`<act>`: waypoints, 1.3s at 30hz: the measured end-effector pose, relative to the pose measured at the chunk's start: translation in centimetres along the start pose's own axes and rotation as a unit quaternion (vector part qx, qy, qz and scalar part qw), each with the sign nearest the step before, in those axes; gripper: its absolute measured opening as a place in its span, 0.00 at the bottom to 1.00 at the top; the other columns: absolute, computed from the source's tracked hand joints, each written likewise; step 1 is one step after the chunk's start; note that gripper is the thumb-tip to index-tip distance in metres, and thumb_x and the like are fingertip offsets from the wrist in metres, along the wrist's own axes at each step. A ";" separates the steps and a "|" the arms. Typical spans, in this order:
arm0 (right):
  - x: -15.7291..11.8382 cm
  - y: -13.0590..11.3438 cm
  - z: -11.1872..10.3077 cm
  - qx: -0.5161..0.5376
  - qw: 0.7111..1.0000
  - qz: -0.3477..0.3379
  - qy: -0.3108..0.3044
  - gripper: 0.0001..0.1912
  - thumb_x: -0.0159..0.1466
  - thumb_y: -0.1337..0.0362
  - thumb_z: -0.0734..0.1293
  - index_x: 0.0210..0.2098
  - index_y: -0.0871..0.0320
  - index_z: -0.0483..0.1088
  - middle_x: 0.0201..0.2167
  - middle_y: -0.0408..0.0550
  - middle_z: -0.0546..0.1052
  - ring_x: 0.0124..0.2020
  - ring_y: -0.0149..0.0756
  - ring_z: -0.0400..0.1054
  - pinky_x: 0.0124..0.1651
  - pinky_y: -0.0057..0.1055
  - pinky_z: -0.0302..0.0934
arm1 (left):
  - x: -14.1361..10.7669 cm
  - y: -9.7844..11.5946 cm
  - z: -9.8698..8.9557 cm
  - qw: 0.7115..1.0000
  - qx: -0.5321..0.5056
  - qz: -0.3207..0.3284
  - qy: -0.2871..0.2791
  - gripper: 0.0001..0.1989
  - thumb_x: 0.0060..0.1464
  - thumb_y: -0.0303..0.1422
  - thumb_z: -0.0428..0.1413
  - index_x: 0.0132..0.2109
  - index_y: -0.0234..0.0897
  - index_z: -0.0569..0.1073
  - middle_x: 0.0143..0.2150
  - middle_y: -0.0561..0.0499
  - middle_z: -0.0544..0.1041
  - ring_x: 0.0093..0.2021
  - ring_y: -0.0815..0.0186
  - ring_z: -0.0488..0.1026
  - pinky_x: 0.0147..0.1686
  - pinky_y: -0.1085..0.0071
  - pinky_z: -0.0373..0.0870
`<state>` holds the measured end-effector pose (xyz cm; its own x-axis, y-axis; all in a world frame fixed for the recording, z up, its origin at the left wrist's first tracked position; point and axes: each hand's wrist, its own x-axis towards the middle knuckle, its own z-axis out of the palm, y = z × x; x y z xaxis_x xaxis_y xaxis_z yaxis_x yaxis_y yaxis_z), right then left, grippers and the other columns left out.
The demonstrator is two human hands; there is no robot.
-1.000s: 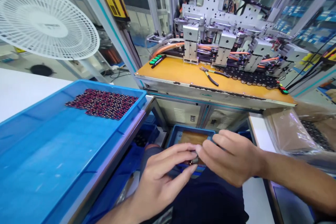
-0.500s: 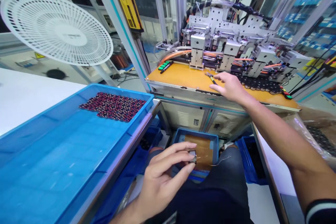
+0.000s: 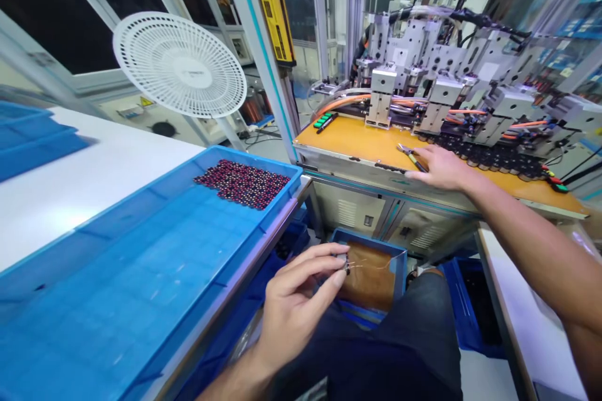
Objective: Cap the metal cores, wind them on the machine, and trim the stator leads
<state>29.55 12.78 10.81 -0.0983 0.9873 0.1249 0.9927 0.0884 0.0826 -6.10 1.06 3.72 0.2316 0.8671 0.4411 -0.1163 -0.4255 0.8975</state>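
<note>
My left hand (image 3: 296, 297) is closed, pinching a small round metal-and-dark part (image 3: 345, 261) between thumb and fingertips. Thin bare wires (image 3: 364, 262) stick out from it to the right, over the lower blue bin. My right hand (image 3: 439, 166) reaches over the front of the orange bench top (image 3: 362, 144). Its thumb and fingers are apart, on either side of the handles of small cutting pliers (image 3: 412, 158) lying there. Whether the fingers touch the handles is hard to tell. Rows of dark round parts (image 3: 493, 156) are beside this hand.
A large blue tray (image 3: 155, 257) on the left holds many small red-and-black parts (image 3: 247, 183). A white fan (image 3: 183, 69) stands behind it. Machine heads (image 3: 437, 94) line the bench's back. A lower blue bin (image 3: 399, 263) sits between my knees. A black pen (image 3: 327, 123) lies on the bench.
The view has swung left, so the scene sits further right. My left hand still holds the small wired part. My right hand stays around the pliers' handles, which lie in about the same place.
</note>
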 end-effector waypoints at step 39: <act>-22.2 -17.7 3.1 0.763 0.640 -0.067 -0.054 0.29 0.70 0.66 0.63 0.66 0.35 0.56 0.40 0.46 0.68 0.34 0.29 0.64 0.40 0.32 0.65 | -0.5 -0.4 1.2 0.993 0.067 0.076 -0.052 0.18 0.53 0.16 0.60 0.46 0.41 0.80 0.50 0.48 0.81 0.47 0.65 0.80 0.49 0.70 0.77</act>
<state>14.43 -10.25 3.49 -0.2674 0.9531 0.1420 -0.1041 0.1180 -0.9876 -5.05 0.52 3.15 0.3213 0.7616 0.5629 -0.0294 -0.5861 0.8097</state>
